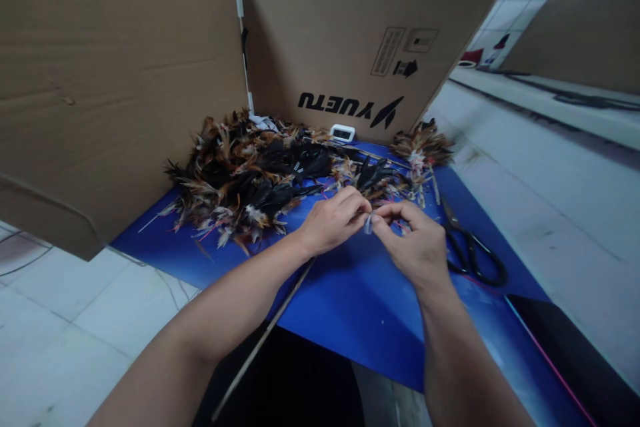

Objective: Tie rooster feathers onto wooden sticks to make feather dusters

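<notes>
My left hand (337, 219) is closed over the blue table, its fingers pinched together. A thin wooden stick (265, 337) runs from under this hand down toward my lap; its upper end is hidden by the fingers. My right hand (413, 240) is closed too, thumb and forefinger pinching a small translucent strip (369, 223) that looks like clear tape. The fingertips of both hands nearly meet at the strip. Just beyond them lies a heap of loose black and brown feathers (250, 173), some with pink-red bits.
Black-handled scissors (473, 253) lie right of my right hand, near a dark flat phone-like slab (575, 353). A small white digital display (343, 133) stands at the back beside a feather bundle (424, 145). Cardboard panels (350, 27) wall the back and left. A ledge (550, 103) runs at right.
</notes>
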`<control>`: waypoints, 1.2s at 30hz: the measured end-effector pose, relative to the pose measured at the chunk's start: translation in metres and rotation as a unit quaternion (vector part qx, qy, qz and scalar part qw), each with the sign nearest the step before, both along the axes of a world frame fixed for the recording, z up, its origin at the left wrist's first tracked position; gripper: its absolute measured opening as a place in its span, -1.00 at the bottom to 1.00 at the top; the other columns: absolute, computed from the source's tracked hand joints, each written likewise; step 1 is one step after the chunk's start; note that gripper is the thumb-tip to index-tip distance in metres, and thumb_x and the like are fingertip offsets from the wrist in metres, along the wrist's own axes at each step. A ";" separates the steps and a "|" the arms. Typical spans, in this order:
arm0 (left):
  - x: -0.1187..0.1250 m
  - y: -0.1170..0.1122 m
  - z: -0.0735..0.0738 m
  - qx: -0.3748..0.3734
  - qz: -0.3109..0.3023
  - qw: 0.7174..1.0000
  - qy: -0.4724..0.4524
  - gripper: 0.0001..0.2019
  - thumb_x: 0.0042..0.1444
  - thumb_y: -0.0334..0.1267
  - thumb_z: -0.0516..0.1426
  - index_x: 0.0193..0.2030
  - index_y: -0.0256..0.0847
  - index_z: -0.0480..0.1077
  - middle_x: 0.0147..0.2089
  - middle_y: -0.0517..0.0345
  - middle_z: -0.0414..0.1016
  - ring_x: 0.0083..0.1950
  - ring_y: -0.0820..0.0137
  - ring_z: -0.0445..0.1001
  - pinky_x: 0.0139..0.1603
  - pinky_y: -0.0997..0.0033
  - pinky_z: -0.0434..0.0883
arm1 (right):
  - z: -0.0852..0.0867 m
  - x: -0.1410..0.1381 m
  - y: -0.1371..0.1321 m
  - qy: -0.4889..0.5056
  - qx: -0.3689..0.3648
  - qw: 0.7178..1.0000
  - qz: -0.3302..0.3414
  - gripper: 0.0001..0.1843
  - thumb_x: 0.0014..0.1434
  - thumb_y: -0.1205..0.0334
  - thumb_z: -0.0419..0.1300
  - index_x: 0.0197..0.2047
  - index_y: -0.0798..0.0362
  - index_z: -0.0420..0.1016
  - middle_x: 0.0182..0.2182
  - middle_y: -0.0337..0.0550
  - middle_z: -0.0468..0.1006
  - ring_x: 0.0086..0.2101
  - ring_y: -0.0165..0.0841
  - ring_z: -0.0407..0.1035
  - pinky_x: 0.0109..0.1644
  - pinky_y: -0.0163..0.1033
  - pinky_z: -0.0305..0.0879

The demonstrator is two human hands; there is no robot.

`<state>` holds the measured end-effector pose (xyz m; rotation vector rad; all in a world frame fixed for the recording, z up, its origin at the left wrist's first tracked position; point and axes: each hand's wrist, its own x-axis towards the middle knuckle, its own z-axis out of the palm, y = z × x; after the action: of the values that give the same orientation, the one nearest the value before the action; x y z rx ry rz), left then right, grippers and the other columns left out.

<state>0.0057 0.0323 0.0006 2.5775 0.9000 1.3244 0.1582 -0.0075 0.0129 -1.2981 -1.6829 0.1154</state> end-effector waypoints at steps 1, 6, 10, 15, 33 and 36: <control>0.000 0.000 0.000 0.004 0.002 1.000 0.004 -0.88 0.19 -0.29 -0.03 -0.26 -0.23 0.30 -0.22 0.13 0.37 -0.29 0.53 0.37 -0.33 0.57 0.35 | 0.000 0.000 0.000 -0.005 0.001 1.000 0.002 -0.98 0.02 0.29 0.15 -0.42 -0.01 0.40 -0.47 -0.25 0.46 -0.44 -0.37 0.33 -0.29 -0.24 0.26; -0.001 -0.001 0.002 0.023 0.007 0.999 0.023 -0.89 0.18 -0.30 -0.02 -0.26 -0.24 0.30 -0.22 0.13 0.38 -0.27 0.52 0.37 -0.33 0.56 0.35 | 0.001 0.001 0.000 -0.025 0.001 1.000 0.001 -0.96 0.00 0.31 0.14 -0.45 -0.01 0.37 -0.49 -0.25 0.44 -0.45 -0.36 0.32 -0.28 -0.21 0.25; -0.001 -0.001 0.001 0.020 0.002 1.000 0.015 -0.89 0.19 -0.29 -0.02 -0.26 -0.24 0.30 -0.22 0.14 0.38 -0.27 0.53 0.37 -0.33 0.56 0.35 | 0.001 0.000 0.001 -0.021 -0.005 1.000 0.002 -0.96 0.01 0.30 0.13 -0.45 -0.01 0.35 -0.49 -0.25 0.43 -0.44 -0.37 0.31 -0.28 -0.24 0.25; 0.001 0.000 -0.001 -0.008 -0.021 1.000 -0.020 -0.89 0.19 -0.28 -0.02 -0.27 -0.23 0.30 -0.23 0.15 0.35 -0.29 0.55 0.35 -0.34 0.58 0.33 | 0.002 -0.002 0.001 0.022 -0.027 0.999 -0.001 -0.96 0.01 0.26 0.14 -0.46 0.02 0.37 -0.50 -0.26 0.42 -0.45 -0.39 0.30 -0.30 -0.27 0.25; 0.000 0.002 -0.003 -0.015 -0.013 1.000 0.007 -0.89 0.18 -0.29 -0.02 -0.25 -0.22 0.30 -0.22 0.15 0.35 -0.28 0.54 0.35 -0.33 0.58 0.32 | 0.001 -0.001 0.001 0.050 -0.031 0.998 -0.009 -0.95 -0.02 0.27 0.16 -0.41 0.03 0.43 -0.47 -0.25 0.47 -0.46 -0.40 0.32 -0.34 -0.29 0.24; 0.000 0.002 -0.002 -0.008 -0.005 1.000 0.015 -0.88 0.19 -0.29 -0.03 -0.26 -0.22 0.30 -0.22 0.14 0.36 -0.29 0.54 0.35 -0.33 0.57 0.33 | 0.000 0.000 0.002 0.015 -0.015 1.000 -0.005 -0.97 -0.01 0.28 0.15 -0.44 0.02 0.42 -0.49 -0.26 0.46 -0.47 -0.40 0.32 -0.32 -0.27 0.24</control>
<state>0.0056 0.0339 -0.0015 2.5932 0.8984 1.2745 0.1581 -0.0059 0.0124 -1.3202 -1.6558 0.1544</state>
